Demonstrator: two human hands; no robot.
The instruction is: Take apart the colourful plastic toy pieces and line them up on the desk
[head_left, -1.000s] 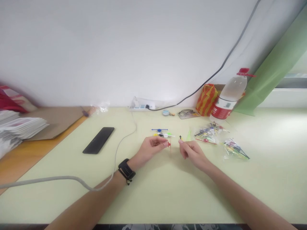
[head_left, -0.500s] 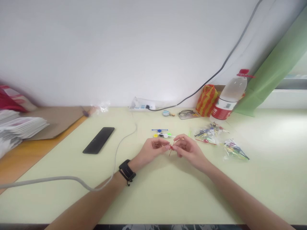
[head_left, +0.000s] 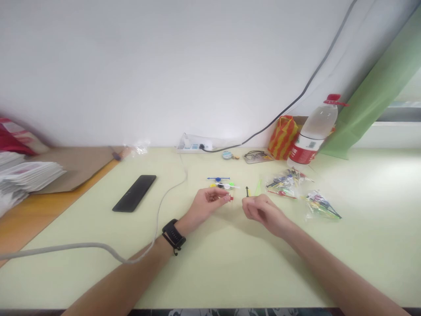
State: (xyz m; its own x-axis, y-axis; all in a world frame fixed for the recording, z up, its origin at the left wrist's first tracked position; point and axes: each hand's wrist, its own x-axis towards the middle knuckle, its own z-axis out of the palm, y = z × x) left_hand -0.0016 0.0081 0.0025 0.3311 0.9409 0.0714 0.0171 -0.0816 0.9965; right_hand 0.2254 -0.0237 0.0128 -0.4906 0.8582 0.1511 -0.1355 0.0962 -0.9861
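Evidently the small red piece (head_left: pixel 231 198) sits above the table (head_left: pixel 210 272), pinched between the thumb and fingers of our left hand (head_left: pixel 208 202), with only its outer end poking past the fingertips. It looks like moulded plastic, so we would judge it very light, stiff and rather smooth; a light pinch on its thicker middle should serve, while any thin part might snap or spring away if squeezed sideways. Our right hand (head_left: pixel 265 210) is apart from it, the fingers curled in and the thumb against them, and we cannot tell whether anything is held inside. Just beyond those fingers the black arrow (head_left: pixel 247 191) shows its tip, its lower end covered by the hand; next to it lies the green strip (head_left: pixel 258 187). Farther up, near our left fingers, we see the blue arrow (head_left: pixel 218 178) and, below it, the white arrow (head_left: pixel 226 186), close to coloured discs partly hidden by our hand. To the right, two clear bags, the nearer bag (head_left: pixel 324 205) and the farther bag (head_left: pixel 283 182), hold tangled thin parts that glare and creases keep us from counting. Well off to the left lies the phone (head_left: pixel 134 193), its screen dark, and our forearms are cut off at the bottom edge.
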